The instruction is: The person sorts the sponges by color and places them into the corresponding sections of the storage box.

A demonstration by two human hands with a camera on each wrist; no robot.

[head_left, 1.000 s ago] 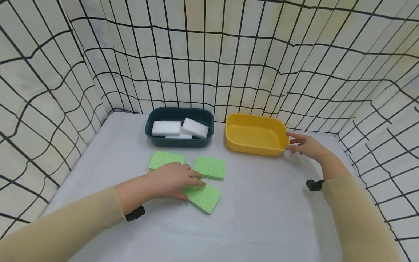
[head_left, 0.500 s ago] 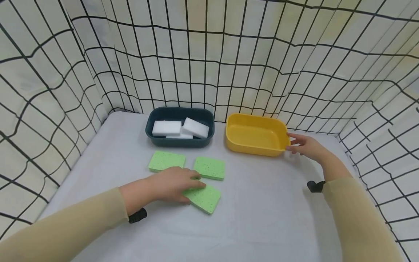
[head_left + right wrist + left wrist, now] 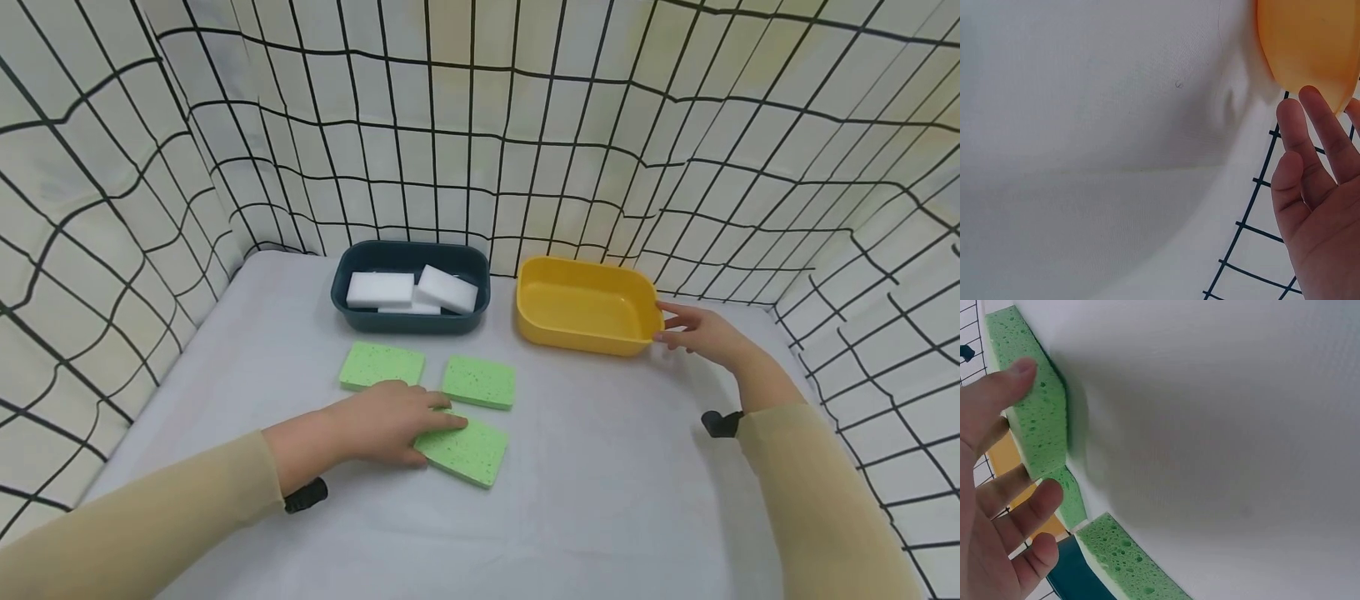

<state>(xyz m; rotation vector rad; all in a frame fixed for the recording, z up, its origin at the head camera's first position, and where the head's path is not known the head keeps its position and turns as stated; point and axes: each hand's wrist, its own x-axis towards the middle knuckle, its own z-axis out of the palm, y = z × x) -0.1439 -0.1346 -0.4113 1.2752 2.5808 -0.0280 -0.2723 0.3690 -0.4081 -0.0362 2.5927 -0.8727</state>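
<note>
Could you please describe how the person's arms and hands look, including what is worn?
The person wears a long, plain beige left sleeve and a matching beige right sleeve. The left hand and right hand are without gloves. A small black wrist piece shows by the left sleeve's end, a similar black piece by the right's.

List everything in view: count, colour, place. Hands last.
Table: 1, white, under everything
Teal bin: 1, dark teal, at the back
Yellow bin: 1, yellow, right of the teal bin
Blocks: at least 3, white, inside the teal bin
Sponges: 3, light green, in front of the teal bin
Grid walls: 3, black, left, back and right
Sleeves: 2, tan, both forearms
Left hand: 1, bare, gripping the nearest sponge
Right hand: 1, bare, touching the yellow bin's right end
</note>
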